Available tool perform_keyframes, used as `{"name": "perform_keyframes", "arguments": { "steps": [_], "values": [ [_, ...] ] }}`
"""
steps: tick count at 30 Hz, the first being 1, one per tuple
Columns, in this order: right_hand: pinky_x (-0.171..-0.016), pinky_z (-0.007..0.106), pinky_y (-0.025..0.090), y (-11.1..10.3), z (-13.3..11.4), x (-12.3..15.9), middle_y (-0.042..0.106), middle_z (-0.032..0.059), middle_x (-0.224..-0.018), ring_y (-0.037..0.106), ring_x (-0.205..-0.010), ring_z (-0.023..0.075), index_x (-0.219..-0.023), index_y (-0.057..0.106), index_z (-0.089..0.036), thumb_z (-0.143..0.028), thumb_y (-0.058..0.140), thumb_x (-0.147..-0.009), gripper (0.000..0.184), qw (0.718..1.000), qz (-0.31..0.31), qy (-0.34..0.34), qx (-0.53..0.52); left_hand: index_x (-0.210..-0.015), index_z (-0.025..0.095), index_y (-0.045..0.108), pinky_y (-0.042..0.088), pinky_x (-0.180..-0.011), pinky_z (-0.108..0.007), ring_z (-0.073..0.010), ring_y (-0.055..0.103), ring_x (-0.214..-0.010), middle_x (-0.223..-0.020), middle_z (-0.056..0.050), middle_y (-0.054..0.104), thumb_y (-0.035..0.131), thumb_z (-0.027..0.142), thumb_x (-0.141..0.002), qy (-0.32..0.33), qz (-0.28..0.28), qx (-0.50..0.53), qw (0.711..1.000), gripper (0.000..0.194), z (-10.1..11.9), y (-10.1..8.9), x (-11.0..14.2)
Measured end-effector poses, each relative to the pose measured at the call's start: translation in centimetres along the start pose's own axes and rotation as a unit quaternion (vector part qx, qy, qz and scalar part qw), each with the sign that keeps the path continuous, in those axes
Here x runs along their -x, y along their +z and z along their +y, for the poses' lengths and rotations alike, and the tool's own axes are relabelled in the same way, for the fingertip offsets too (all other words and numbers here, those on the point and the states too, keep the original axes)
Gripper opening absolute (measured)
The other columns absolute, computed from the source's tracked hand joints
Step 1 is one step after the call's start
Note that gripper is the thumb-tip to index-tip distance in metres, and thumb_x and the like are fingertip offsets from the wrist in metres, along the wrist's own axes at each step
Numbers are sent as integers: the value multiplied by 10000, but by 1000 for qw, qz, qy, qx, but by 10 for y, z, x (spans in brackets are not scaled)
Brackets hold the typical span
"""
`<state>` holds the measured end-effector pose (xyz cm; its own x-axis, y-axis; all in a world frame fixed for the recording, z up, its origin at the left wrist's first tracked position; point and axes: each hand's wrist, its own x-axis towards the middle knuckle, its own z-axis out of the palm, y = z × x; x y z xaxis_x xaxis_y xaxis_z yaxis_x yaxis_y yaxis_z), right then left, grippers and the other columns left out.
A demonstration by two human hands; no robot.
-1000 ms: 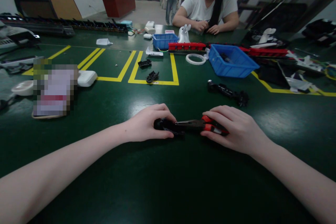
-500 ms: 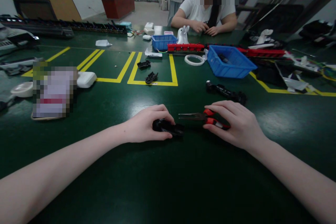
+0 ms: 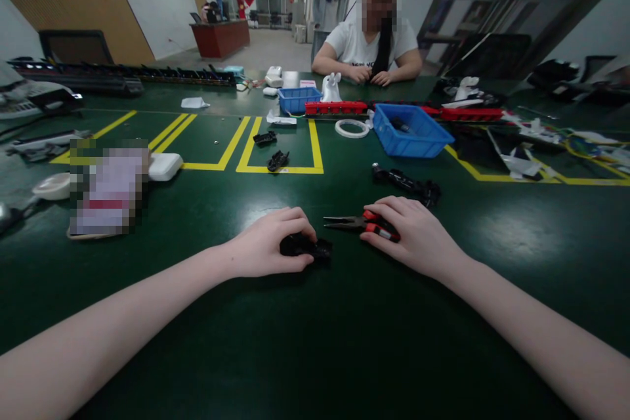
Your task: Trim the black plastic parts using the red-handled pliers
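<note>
My left hand [image 3: 275, 241] is closed around a small black plastic part [image 3: 322, 249], whose right end sticks out past the fingers; the rest is covered by them. Facing it from the right, my right hand [image 3: 411, 233] grips needle-nose pliers [image 3: 344, 222] by their red and black handles. The plier jaws are slightly apart and point left, just above and beside the black part, with nothing visible between them. Behind my right hand lies a longer black jointed piece [image 3: 406, 184] on the green table [image 3: 315, 341].
Two small black parts [image 3: 278, 161] lie inside a yellow-taped rectangle. A blue bin [image 3: 413, 134] stands at the right, near a white tape ring [image 3: 351, 128]. On the left are a phone [image 3: 111, 190] and a white case [image 3: 165, 166]. Across the table a person sits.
The head view has tilted up and shifted, so the scene sits lower. The pliers' handles look closer together, and both hands keep their holds.
</note>
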<state>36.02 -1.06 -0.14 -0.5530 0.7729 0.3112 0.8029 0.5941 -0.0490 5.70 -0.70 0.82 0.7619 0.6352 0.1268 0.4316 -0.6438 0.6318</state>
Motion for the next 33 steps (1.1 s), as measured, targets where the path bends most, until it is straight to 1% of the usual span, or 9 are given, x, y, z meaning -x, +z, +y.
{"name": "perform_keyframes", "arguments": {
  "steps": [3,6,10,13,17,23,27,29,33],
  "values": [
    [-891,464,471,-1,-2,0,633,142,-1164,592,-1048,289,-1183,600,-138,-491,551,-914,446,1000,13,-19,22,-1035,199,628,478,-846,-355,-205,568,-982,-1061,-35,599,663,298,-844,0,4,1,1000,218,0,0,0],
    [-946,489,447,-5,-11,-1,645,152,-1159,591,-1061,289,-1179,609,-123,-385,570,-922,369,994,57,-71,57,-1027,198,630,474,-849,-351,-201,569,-978,-1046,-28,601,670,291,-838,1,9,-1,1000,215,0,1,0],
    [-931,409,463,-11,-36,-7,693,96,-1039,624,-958,208,-1083,647,-149,-214,565,-927,188,980,111,-165,32,-1025,198,631,473,-854,-348,-197,572,-978,-1039,-24,604,672,288,-839,7,10,0,1000,211,-1,1,0],
    [-853,355,486,-12,-56,-15,701,71,-984,626,-896,179,-1037,662,-157,-190,533,-945,162,973,105,-207,-8,-1023,199,629,474,-859,-345,-197,573,-978,-1032,-26,605,666,293,-845,16,12,0,1000,204,-2,1,0],
    [-749,310,482,-7,-67,-27,693,72,-989,624,-845,162,-1067,658,-162,-172,435,-982,239,968,58,-238,-47,-1014,199,627,474,-886,-361,-209,578,-984,-1033,-36,609,667,315,-842,20,16,-3,1000,211,-3,2,1],
    [-707,298,447,3,-64,-42,675,67,-987,599,-787,154,-1016,670,-187,-206,439,-984,234,967,9,-251,-33,-1001,193,618,478,-895,-371,-220,583,-998,-1062,-46,603,670,354,-835,21,20,-9,1000,237,-4,2,3],
    [-701,302,434,4,-64,-44,668,66,-979,592,-779,159,-1003,672,-178,-233,466,-979,214,966,2,-254,-40,-986,195,618,472,-892,-370,-218,580,-997,-1067,-46,602,666,360,-836,22,21,-2,1000,227,-6,3,3],
    [-697,298,429,4,-66,-45,664,58,-978,591,-773,157,-981,674,-177,-236,492,-970,192,971,0,-227,-72,-984,192,619,472,-869,-362,-211,577,-978,-1060,-44,602,662,368,-842,17,21,2,1000,231,-6,4,3],
    [-700,281,428,4,-71,-46,650,33,-951,598,-774,145,-938,674,-189,-204,539,-941,136,978,-31,-138,-153,-979,186,616,465,-813,-333,-192,572,-912,-998,-31,603,678,376,-831,17,32,15,999,248,-8,5,2]
  ]
}}
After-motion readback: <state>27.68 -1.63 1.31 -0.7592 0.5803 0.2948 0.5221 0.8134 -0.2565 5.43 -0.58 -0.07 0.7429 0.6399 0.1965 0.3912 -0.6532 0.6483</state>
